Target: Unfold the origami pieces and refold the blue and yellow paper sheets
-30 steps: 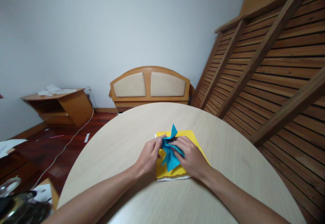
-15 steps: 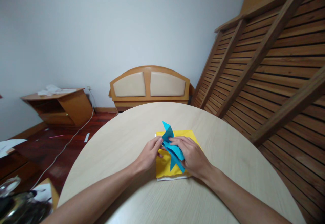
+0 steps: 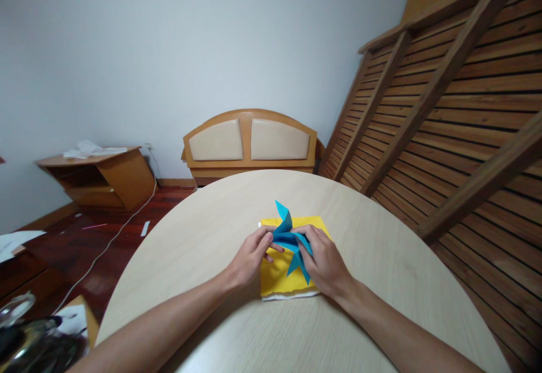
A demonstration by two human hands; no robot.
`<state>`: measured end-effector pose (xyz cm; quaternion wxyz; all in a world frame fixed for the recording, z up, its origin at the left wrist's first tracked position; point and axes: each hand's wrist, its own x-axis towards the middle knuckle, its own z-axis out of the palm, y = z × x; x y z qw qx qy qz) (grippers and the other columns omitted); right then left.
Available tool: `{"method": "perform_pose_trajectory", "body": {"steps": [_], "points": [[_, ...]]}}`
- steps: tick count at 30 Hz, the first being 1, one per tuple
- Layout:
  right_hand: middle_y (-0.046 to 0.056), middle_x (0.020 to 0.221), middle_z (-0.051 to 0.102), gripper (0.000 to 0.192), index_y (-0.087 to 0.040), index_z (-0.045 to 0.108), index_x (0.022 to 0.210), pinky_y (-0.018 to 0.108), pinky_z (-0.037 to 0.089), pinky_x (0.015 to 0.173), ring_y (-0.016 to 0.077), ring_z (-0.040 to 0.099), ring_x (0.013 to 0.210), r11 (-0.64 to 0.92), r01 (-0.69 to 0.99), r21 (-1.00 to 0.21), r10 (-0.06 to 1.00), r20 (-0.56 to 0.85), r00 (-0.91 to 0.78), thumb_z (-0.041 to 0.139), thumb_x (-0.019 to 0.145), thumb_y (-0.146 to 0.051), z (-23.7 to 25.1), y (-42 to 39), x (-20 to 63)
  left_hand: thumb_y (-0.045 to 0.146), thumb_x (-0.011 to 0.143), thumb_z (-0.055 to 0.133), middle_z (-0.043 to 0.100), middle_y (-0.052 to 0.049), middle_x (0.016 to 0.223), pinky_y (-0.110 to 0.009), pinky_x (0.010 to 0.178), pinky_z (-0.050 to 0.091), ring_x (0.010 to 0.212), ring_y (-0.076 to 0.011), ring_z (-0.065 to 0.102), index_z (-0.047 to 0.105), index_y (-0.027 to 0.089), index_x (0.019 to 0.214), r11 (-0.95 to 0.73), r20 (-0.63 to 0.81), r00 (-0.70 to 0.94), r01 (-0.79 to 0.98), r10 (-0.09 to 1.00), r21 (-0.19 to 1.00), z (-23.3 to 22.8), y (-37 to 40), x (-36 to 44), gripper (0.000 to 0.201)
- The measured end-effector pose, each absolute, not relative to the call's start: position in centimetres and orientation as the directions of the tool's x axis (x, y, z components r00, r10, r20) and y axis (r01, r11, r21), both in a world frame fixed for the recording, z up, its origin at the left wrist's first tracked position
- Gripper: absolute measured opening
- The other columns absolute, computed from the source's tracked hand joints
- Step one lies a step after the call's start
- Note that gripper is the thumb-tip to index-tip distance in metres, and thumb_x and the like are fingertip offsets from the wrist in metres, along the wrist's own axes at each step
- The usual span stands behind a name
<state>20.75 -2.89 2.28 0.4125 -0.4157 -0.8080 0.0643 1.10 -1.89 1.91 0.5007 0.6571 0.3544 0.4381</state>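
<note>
Both hands are closed on a folded blue paper piece with pointed flaps (image 3: pixel 289 239), which is held just above a stack of yellow paper sheets (image 3: pixel 279 274). By the left hand (image 3: pixel 250 257), the piece's left side is pinched between thumb and fingertips; by the right hand (image 3: pixel 322 260), the right side is gripped, with the fingers curled over a flap. One pointed flap is raised toward the far edge of the surface, and two more are pointed down toward the near edge, beside the right hand.

The yellow stack is laid flat near the middle of the round pale wood-grain surface (image 3: pixel 381 271), with a white sheet showing under its near edge. Beyond the far edge of the surface, a wooden headboard with two cream panels (image 3: pixel 249 141) is leaned against the wall, and a slatted wooden bed frame (image 3: pixel 457 108) is propped upright to the right.

A fold in the blue piece appears to be under way, with a flap being shaped between the two hands. For the next move, a steady pinch from one hand would likely be needed while a crease is pressed or a flap drawn out by the other, with the points kept aligned.
</note>
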Motion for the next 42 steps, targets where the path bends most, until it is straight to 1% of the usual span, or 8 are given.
{"method": "perform_pose_trajectory", "body": {"steps": [7,11,14,18,27,32,37,42], "points": [[0.006,0.103,0.068,0.020,-0.023,0.058,0.106,0.039,0.047,0.090,0.0234,0.063,0.098,0.624,0.608,-0.491,0.747,0.603,-0.279,0.043,0.095,-0.016,2.1,-2.8,20.5,0.046,0.098,0.046,0.067,-0.012,0.113,-0.030,0.075,0.050,0.096,-0.0224,0.063,0.061,0.017,0.118,-0.460,0.339,0.420,0.228,0.842,0.858,1.7,-2.2,0.6,0.038],[0.005,0.091,0.068,0.007,-0.022,0.059,0.093,0.037,0.047,0.082,0.0232,0.062,0.088,0.626,0.640,-0.445,0.747,0.578,-0.329,0.052,0.093,-0.024,2.7,-2.9,20.4,0.042,0.099,0.045,0.068,-0.012,0.112,-0.031,0.076,0.049,0.096,-0.0225,0.063,0.062,0.017,0.116,-0.448,0.329,0.399,0.255,0.856,0.857,1.7,-2.3,0.7,0.035],[0.004,0.082,0.066,0.011,-0.022,0.059,0.083,0.035,0.044,0.075,0.0226,0.061,0.080,0.643,0.668,-0.375,0.729,0.567,-0.384,0.060,0.091,-0.030,3.2,-2.9,20.3,0.042,0.099,0.046,0.069,-0.011,0.110,-0.031,0.077,0.050,0.093,-0.0216,0.064,0.062,0.017,0.115,-0.441,0.313,0.416,0.256,0.854,0.860,1.8,-2.3,0.9,0.034],[0.003,0.084,0.068,0.007,-0.022,0.061,0.088,0.034,0.041,0.075,0.0216,0.061,0.081,0.654,0.665,-0.361,0.722,0.560,-0.406,0.056,0.093,-0.025,3.5,-2.8,20.3,0.039,0.097,0.048,0.069,-0.011,0.112,-0.030,0.079,0.050,0.096,-0.0219,0.064,0.063,0.017,0.115,-0.472,0.317,0.462,0.270,0.828,0.839,2.0,-2.4,0.9,0.031],[0.003,0.078,0.065,0.015,-0.022,0.054,0.081,0.037,0.043,0.076,0.0222,0.061,0.078,0.592,0.708,-0.385,0.760,0.558,-0.332,0.052,0.095,-0.027,3.2,-2.8,19.9,0.034,0.097,0.049,0.070,-0.012,0.114,-0.030,0.075,0.050,0.096,-0.0226,0.066,0.062,0.018,0.116,-0.468,0.306,0.460,0.294,0.834,0.834,2.3,-2.5,0.8,0.028],[0.004,0.092,0.070,0.010,-0.024,0.058,0.095,0.038,0.046,0.083,0.0232,0.064,0.087,0.590,0.643,-0.488,0.772,0.573,-0.275,0.052,0.096,-0.032,3.3,-3.0,19.9,0.033,0.098,0.046,0.071,-0.012,0.106,-0.033,0.078,0.050,0.090,-0.0219,0.066,0.060,0.015,0.115,-0.385,0.273,0.420,0.211,0.865,0.898,2.0,-2.2,0.9,0.028],[0.002,0.086,0.068,0.019,-0.023,0.059,0.094,0.030,0.051,0.071,0.0193,0.064,0.076,0.457,0.447,-0.769,0.877,0.475,-0.078,0.055,0.094,-0.042,3.5,-3.1,19.8,0.024,0.090,0.054,0.070,-0.011,0.099,-0.034,0.080,0.050,0.087,-0.0222,0.064,0.062,0.015,0.108,-0.287,0.224,0.332,0.156,0.916,0.945,0.8,-1.2,0.8,0.023],[0.000,0.078,0.067,0.027,-0.021,0.061,0.086,0.026,0.051,0.067,0.0175,0.063,0.072,0.384,0.219,-0.897,0.910,0.408,0.074,0.065,0.086,-0.048,4.3,-2.7,20.2,0.041,0.093,0.051,0.071,-0.013,0.095,-0.036,0.079,0.050,0.084,-0.0236,0.063,0.067,0.011,0.093,-0.221,0.179,0.311,0.107,0.933,0.969,0.0,-0.3,0.6,0.034]]}}
